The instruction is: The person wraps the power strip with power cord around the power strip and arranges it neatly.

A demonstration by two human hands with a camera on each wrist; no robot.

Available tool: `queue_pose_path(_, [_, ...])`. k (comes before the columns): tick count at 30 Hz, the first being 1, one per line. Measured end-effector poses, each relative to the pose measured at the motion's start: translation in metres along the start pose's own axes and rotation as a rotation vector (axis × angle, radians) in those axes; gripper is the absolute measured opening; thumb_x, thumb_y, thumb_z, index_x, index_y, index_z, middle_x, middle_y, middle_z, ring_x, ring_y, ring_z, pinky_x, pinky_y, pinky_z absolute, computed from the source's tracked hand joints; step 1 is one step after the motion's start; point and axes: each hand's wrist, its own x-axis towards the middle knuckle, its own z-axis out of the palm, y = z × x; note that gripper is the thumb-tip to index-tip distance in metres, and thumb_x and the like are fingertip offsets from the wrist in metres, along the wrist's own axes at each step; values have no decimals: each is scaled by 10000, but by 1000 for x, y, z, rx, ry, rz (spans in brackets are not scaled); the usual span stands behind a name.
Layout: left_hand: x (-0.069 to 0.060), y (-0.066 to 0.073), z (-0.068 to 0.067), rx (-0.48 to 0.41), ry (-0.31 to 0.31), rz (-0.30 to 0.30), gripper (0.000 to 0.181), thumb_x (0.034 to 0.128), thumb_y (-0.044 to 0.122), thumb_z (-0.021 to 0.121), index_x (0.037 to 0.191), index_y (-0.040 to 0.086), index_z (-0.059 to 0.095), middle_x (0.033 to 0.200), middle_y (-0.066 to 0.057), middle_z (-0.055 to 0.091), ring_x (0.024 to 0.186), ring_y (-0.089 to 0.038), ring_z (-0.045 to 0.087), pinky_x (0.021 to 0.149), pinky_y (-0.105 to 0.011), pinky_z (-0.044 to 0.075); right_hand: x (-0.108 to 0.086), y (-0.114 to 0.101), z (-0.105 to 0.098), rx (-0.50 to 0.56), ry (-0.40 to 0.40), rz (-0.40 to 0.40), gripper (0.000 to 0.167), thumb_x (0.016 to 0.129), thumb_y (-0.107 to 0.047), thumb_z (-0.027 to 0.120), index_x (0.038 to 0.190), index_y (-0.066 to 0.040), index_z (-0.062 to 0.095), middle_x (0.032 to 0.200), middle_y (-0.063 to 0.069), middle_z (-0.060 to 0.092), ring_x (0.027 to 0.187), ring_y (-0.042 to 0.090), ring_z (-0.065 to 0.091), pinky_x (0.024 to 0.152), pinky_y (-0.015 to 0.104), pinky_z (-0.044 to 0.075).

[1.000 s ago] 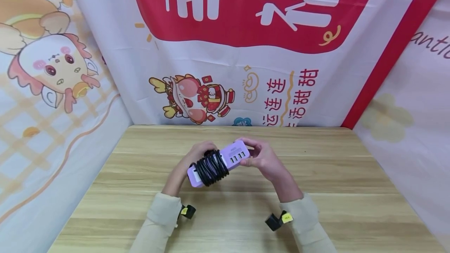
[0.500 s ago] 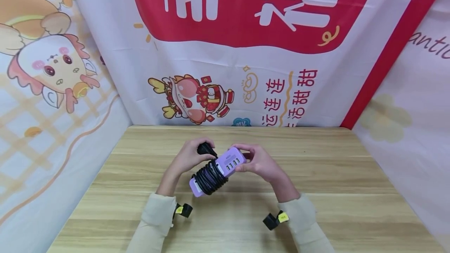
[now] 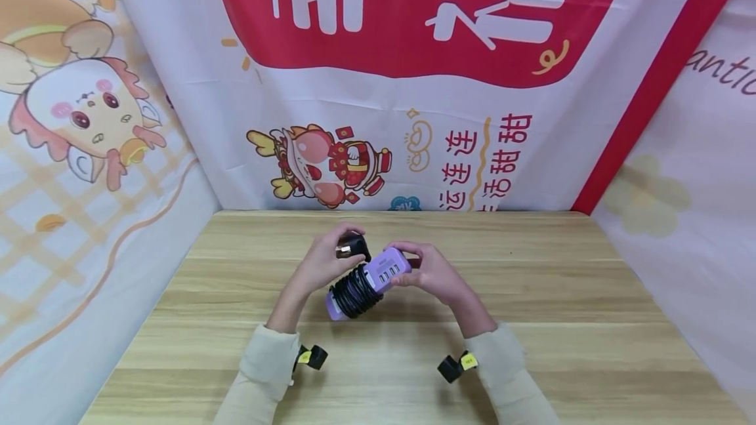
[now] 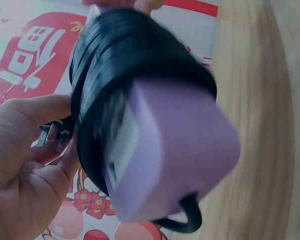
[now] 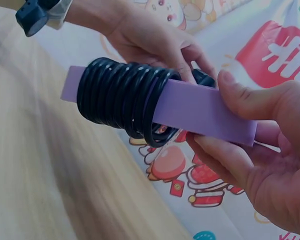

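A purple power strip (image 3: 386, 269) with several USB ports is held tilted above the table. Its black cord (image 3: 356, 292) is wound in tight coils round the middle and lower end. My right hand (image 3: 430, 273) grips the strip's upper right end between thumb and fingers, as the right wrist view also shows. Between the thumb and fingers of my left hand (image 3: 323, 260) is the cord's black plug (image 3: 352, 247), its metal prongs showing. In the left wrist view the strip's purple end (image 4: 190, 150) is close to the camera, with a short bend of cord coming out of it.
Below both hands lies a wooden table (image 3: 378, 372). A printed cloth (image 3: 354, 97) hangs along the table's back edge, with more patterned cloth on the left and right sides. Each wrist carries a small black camera.
My left hand has moved from behind the coiled cord to the plug and turned it so its prongs show. The strip has shifted slightly; my right hand keeps its grip.
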Motion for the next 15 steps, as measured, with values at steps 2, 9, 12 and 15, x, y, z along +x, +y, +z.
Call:
queue_pose_path(2, [0,0,5,-9,-6,-8,454,885,28,728,1295,56,537,1225,-187,640,1085,-339,655,884,-463,587,2,5,1,-4,22,31,548,807,4,788,1321,-34,602,1224,181,648,1004,248,649,849,338,581])
queue_pose_path(9, [5,-3,34,57,-73,-33,486,910,31,695,1357,42,503,1305,-191,619,1206,-335,612,990,-473,534,7,27,3,-11,95,143,549,800,-7,788,1300,-44,565,1271,151,606,1090,277,644,901,370,568])
queue_pose_path(12, [6,-3,47,128,-119,-49,564,909,88,714,1414,77,462,1363,-184,587,1254,-337,577,1054,-503,482,7,38,-1,-23,108,189,594,786,-2,781,1318,-66,525,1295,150,586,1130,295,627,905,369,564])
queue_pose_path(15, [5,-3,57,178,-177,-64,677,898,136,737,1476,83,389,1413,-184,541,1278,-328,543,1089,-511,446,7,46,-6,-84,79,199,695,785,-8,772,1395,-82,446,1324,164,566,1143,299,608,912,376,551])
